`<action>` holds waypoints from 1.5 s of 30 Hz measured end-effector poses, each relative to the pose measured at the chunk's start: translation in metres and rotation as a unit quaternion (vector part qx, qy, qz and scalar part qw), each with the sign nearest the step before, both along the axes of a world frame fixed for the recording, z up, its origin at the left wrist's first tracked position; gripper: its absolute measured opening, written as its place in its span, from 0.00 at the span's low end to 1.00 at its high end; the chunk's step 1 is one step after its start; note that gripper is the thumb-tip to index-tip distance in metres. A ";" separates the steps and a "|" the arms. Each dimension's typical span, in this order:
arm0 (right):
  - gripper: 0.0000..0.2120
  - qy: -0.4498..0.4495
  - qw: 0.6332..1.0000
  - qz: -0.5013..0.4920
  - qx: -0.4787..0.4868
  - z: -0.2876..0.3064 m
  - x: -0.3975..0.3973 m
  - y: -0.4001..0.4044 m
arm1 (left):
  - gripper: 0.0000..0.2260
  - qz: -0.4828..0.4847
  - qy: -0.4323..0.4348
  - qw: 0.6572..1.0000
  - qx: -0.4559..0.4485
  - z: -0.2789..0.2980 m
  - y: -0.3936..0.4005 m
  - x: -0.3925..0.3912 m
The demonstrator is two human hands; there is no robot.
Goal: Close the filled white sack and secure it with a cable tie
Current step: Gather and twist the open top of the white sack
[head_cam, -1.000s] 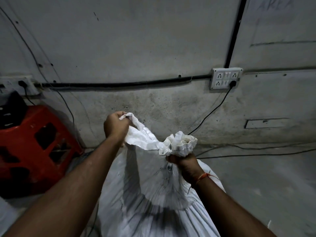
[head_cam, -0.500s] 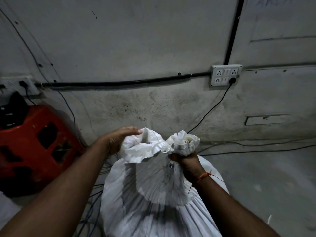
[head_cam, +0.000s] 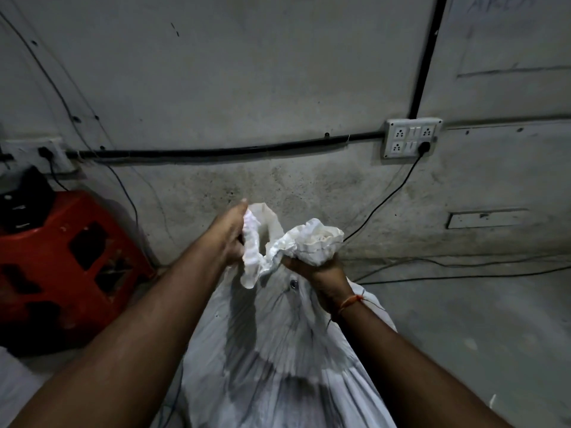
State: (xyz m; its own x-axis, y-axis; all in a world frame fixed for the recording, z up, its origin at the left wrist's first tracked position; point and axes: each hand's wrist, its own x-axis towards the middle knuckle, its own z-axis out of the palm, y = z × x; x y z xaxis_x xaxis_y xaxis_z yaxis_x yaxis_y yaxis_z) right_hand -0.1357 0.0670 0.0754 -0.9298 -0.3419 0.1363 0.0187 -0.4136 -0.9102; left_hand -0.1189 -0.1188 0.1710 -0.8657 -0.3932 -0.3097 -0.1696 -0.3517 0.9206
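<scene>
A filled white sack [head_cam: 278,359] stands upright on the floor in front of me, its cloth pleated toward the top. My right hand [head_cam: 315,267] is closed around a bunched part of the sack's mouth [head_cam: 312,242], which flares out above the fist. My left hand [head_cam: 230,236] grips the loose left part of the rim [head_cam: 253,251], which hangs in a ruffled fold beside the bunch. A small round metal eyelet [head_cam: 292,284] shows on the cloth just below my right hand. No cable tie is visible.
A red plastic stool [head_cam: 61,267] stands at the left against the concrete wall, with a dark object on it. A white socket box [head_cam: 411,137] with a plugged black cable is on the wall at the right. Cables run along the floor at right.
My left hand lowered the left part of the rim from its raised, stretched position, then drew it in toward the bunch held by my right hand. The right hand has stayed in place.
</scene>
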 end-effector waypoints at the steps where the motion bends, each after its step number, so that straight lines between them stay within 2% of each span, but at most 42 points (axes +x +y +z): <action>1: 0.23 -0.001 1.000 0.007 0.000 0.004 0.002 -0.003 | 0.17 -0.013 -0.011 1.000 0.011 0.001 0.004 -0.002; 4: 0.22 0.025 0.999 0.032 0.012 0.010 0.005 -0.012 | 0.12 -0.032 0.002 0.999 0.010 0.003 0.018 -0.004; 6: 0.23 0.061 0.996 0.053 0.037 0.009 0.005 -0.016 | 0.19 0.027 0.003 0.999 0.035 -0.002 0.022 -0.008; 8: 0.23 0.086 0.991 0.076 0.075 0.007 0.008 -0.019 | 0.23 0.092 0.029 0.990 0.106 -0.010 0.023 -0.011; 11: 0.20 0.081 0.994 0.015 0.079 0.006 0.011 -0.021 | 0.23 0.067 0.088 0.961 0.255 -0.014 0.029 -0.014; 14: 0.18 0.030 0.998 -0.038 0.029 0.005 0.006 -0.019 | 0.15 0.070 0.124 0.953 0.267 -0.015 0.033 -0.008; 17: 0.20 -0.030 0.998 -0.049 -0.015 -0.003 0.000 -0.016 | 0.05 0.061 0.144 0.981 0.111 -0.030 0.019 0.009; 18: 0.23 -0.041 0.998 -0.046 -0.021 -0.005 -0.001 -0.014 | 0.08 0.045 0.157 0.986 0.034 -0.039 0.013 0.019; 20: 0.28 -0.045 0.998 -0.041 -0.021 -0.009 -0.003 -0.010 | 0.22 -0.019 0.164 0.981 -0.100 -0.062 -0.003 0.038; 22: 0.30 -0.043 0.998 -0.032 -0.029 -0.010 -0.005 -0.006 | 0.34 -0.137 0.164 0.961 -0.178 -0.082 -0.014 0.057; 24: 0.29 -0.042 0.998 -0.014 -0.042 -0.010 -0.006 -0.004 | 0.43 -0.240 0.155 0.924 -0.256 -0.090 -0.007 0.073; 25: 0.27 -0.045 0.998 -0.002 -0.051 -0.009 -0.005 -0.004 | 0.47 -0.259 0.153 0.901 -0.311 -0.091 -0.002 0.077; 27: 0.26 -0.047 0.996 0.027 -0.064 -0.006 -0.001 -0.003 | 0.51 -0.220 0.175 0.877 -0.391 -0.093 0.009 0.072; 29: 0.24 -0.055 0.995 0.049 -0.063 -0.002 0.001 -0.003 | 0.45 -0.155 0.197 0.890 -0.380 -0.090 0.017 0.064; 31: 0.23 -0.058 0.994 0.064 -0.060 0.000 0.002 -0.002 | 0.32 -0.120 0.194 0.914 -0.336 -0.086 0.027 0.055; 33: 0.23 -0.057 0.993 0.078 -0.068 0.005 0.003 0.000 | 0.16 -0.068 0.179 0.942 -0.275 -0.080 0.039 0.050; 35: 0.21 -0.059 0.991 0.087 -0.086 0.010 0.001 0.005 | 0.08 0.007 0.173 0.967 -0.184 -0.077 0.048 0.043; 37: 0.17 -0.060 0.991 0.075 -0.091 0.012 -0.001 0.008 | 0.13 0.054 0.175 0.976 -0.122 -0.077 0.054 0.037; 41: 0.13 -0.068 0.993 0.068 -0.065 0.006 -0.003 0.006 | 0.22 0.082 0.153 0.979 -0.112 -0.070 0.064 0.031; 43: 0.15 -0.061 0.994 0.075 -0.047 0.003 -0.004 0.003 | 0.27 0.077 0.154 0.979 -0.110 -0.065 0.067 0.028; 45: 0.23 -0.052 0.994 0.081 -0.052 0.006 -0.002 -0.001 | 0.33 0.050 0.154 0.981 -0.104 -0.062 0.070 0.027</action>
State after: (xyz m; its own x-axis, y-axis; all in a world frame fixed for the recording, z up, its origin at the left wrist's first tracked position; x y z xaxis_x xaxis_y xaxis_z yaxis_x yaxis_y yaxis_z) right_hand -0.1382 0.0659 0.0818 -0.8747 -0.4771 0.0851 0.1840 -0.4894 -0.8524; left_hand -0.0924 -0.0487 0.1095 -0.8593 -0.5082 0.0573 0.1542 -0.1506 0.9765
